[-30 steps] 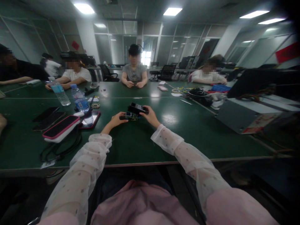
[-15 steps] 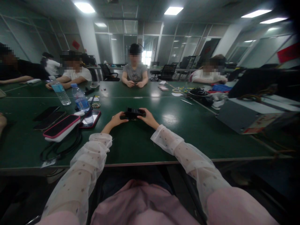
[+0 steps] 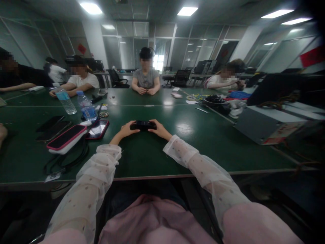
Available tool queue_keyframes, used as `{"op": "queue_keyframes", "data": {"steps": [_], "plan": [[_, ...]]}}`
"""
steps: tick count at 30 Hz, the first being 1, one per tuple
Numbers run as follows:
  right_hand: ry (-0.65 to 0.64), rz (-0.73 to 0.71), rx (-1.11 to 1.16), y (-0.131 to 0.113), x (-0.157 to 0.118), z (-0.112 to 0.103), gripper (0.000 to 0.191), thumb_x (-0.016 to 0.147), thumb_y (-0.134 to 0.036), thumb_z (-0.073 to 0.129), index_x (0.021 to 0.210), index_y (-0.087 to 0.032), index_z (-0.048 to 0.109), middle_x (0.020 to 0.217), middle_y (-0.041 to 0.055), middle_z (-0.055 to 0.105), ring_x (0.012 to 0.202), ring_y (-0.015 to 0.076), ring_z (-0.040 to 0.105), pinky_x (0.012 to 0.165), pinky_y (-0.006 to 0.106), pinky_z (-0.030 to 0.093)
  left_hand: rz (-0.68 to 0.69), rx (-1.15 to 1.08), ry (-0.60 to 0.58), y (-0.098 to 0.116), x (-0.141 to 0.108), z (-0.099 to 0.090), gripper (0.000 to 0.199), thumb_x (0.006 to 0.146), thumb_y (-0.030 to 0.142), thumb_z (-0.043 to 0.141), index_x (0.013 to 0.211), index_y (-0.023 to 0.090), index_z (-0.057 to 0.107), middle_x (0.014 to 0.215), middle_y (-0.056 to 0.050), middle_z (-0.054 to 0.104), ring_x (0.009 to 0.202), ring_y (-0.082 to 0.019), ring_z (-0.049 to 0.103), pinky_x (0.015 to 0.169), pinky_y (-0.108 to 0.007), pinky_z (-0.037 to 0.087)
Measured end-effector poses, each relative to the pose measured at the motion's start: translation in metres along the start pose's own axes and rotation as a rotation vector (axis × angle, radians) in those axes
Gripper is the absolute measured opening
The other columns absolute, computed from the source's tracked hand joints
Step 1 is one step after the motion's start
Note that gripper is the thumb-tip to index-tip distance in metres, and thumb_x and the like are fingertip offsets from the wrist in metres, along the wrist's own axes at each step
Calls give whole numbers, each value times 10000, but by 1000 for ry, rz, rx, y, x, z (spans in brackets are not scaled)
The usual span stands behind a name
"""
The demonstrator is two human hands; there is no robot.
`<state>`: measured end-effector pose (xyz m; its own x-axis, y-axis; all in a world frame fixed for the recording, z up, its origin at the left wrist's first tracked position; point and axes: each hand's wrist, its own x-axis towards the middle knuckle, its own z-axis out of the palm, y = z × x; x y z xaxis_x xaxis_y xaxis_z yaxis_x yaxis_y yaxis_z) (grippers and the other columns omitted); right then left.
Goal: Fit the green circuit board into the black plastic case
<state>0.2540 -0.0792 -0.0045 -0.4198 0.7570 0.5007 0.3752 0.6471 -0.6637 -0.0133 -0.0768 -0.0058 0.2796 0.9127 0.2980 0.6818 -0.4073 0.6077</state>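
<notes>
A small black box-like object [image 3: 143,125] is held between my two hands, a little above or on the green table [image 3: 152,156]. My left hand [image 3: 127,130] grips its left end, thumb at the near side and fingers behind. On the right end my right hand [image 3: 159,129] holds it the same way. Whether the object touches the tabletop, I cannot tell. Left of my left hand lies a phone with a red edge [image 3: 98,129], its screen lit.
Two water bottles [image 3: 66,101] stand at the left, near dark phones [image 3: 50,123] and a pink-rimmed case [image 3: 67,137] with black cables. A grey metal box [image 3: 269,125] is at the right, beside cables and bags. Several people sit around the table.
The black object has tilted and looks flatter, its upper part lower between my hands. At the far right, a person has raised their hands.
</notes>
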Motion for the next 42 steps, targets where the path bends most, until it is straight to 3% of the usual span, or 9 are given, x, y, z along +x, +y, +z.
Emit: {"op": "queue_keyframes", "data": {"steps": [5,11,42], "plan": [[-18,4,47,3,0,0,525,740,-271,720,1213,-220,495,1170,76,602,1083,240,599,955,440,474,-4,-63,16,-1,1,1,654,715,564,692,1270,254,538,1273,-70,617,1202,-283,559,1040,-435,393],[-24,11,64,5,1,-1,535,734,-279,725,1216,-220,500,1167,77,598,1081,240,597,957,440,471,35,-226,32,-6,3,4,675,718,524,707,1297,225,529,1254,-90,630,1167,-258,587,1036,-424,410],[-25,55,57,0,0,-4,576,689,-289,761,1210,-231,523,1148,66,597,1076,243,581,949,443,461,27,-11,0,-7,3,2,658,623,533,768,1176,208,623,1187,-89,664,1120,-308,606,994,-423,450]]}}
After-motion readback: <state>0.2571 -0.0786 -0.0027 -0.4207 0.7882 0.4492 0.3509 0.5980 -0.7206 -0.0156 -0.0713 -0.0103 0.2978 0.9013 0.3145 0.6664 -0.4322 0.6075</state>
